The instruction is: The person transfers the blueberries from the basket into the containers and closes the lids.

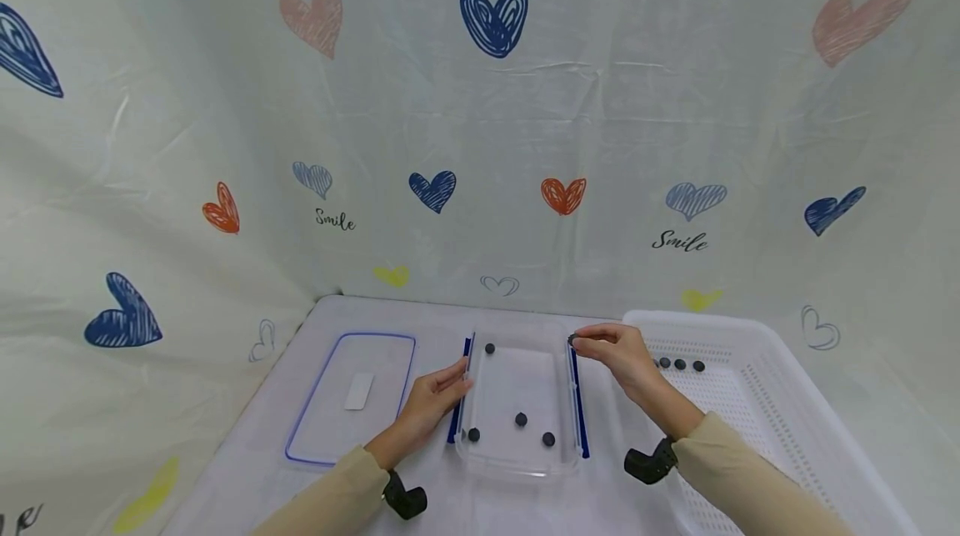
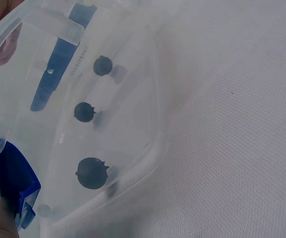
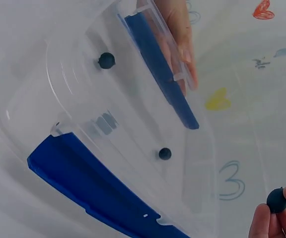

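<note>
While the box [image 1: 510, 382] holds four berries [image 1: 521, 419], more remain in the basket [image 1: 757, 411].
Right hand [image 1: 618, 353] pinches another berry [image 3: 277, 201] near the rim; left hand [image 1: 427, 407], fingers nearly straight, touches the side.

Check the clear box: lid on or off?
Off. The blue-edged lid lies flat on the table, apart from the box, whose top is open above the berries.

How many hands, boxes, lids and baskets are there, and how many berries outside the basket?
Hands: 2, left hand and right hand
Box: 1
Lid: 1
Basket: 1
Berries outside the basket: 5, four in the box, one in the right hand
Total: 10
</note>
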Demonstrator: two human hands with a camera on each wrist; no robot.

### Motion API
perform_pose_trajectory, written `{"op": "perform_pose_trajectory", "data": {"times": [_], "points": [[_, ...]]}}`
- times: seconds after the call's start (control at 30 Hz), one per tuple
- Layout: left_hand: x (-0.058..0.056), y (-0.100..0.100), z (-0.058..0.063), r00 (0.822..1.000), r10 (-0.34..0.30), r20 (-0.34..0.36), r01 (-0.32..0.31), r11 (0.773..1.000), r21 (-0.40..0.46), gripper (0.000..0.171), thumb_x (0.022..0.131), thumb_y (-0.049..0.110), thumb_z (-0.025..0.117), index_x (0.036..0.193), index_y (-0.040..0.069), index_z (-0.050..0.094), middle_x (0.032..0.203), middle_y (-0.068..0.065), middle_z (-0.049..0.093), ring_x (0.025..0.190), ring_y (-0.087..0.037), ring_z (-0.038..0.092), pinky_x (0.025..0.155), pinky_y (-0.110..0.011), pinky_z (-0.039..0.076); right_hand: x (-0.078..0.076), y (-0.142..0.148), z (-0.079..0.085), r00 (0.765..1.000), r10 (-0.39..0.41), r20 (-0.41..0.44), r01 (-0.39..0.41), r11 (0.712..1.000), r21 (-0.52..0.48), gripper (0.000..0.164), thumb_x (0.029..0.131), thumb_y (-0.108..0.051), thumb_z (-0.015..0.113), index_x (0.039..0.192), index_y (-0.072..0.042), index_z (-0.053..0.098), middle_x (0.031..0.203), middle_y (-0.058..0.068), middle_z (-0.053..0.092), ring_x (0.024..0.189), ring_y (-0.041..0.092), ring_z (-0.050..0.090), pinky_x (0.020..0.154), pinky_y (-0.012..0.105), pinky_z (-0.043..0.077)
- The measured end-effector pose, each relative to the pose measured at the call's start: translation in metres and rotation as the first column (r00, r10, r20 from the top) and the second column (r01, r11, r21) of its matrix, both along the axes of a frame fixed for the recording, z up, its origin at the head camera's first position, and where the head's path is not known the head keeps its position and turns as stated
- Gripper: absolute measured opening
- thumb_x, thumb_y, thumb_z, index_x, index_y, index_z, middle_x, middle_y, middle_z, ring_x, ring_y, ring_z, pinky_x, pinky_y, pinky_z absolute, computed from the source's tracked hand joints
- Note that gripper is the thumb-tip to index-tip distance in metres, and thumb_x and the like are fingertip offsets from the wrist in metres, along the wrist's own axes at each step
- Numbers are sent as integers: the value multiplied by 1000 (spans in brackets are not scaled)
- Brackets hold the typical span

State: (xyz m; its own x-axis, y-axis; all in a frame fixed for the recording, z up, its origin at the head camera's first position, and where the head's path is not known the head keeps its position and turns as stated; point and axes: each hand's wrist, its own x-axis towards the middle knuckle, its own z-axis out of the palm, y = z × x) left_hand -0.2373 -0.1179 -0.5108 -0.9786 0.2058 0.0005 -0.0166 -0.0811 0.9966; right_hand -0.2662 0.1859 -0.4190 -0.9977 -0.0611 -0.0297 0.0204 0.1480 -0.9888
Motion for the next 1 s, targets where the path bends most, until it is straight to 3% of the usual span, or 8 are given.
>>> {"op": "perform_pose_trajectory", "data": {"times": [0.43,0.8,1.0], "points": [[-2,1,-1,1000,7,12,-7,1000,-3,59,86,23,65,136,2,41,142,-12,37,128,-26,36,95,-25,40,2,-28,-18,1000,26,-13,-25,995,95,21,79,-10,72,95,3,68,91,10,66,80,22,66,83,37,52],[0,0,-1,1000,0,11,0,1000,5,58,87,21,64,137,3,40,143,-11,35,129,-26,33,96,-25,38,6,-40,-29,999,23,35,-26,997,78,19,77,-8,73,92,2,69,88,10,66,78,23,67,79,35,54],[1,1,0,1000,6,13,-6,1000,5,57,88,21,64,137,3,41,142,-12,35,129,-26,34,96,-26,39,6,-42,-32,999,27,37,-29,997,69,20,77,-8,73,93,4,68,87,11,66,82,31,66,80,38,53]]}}
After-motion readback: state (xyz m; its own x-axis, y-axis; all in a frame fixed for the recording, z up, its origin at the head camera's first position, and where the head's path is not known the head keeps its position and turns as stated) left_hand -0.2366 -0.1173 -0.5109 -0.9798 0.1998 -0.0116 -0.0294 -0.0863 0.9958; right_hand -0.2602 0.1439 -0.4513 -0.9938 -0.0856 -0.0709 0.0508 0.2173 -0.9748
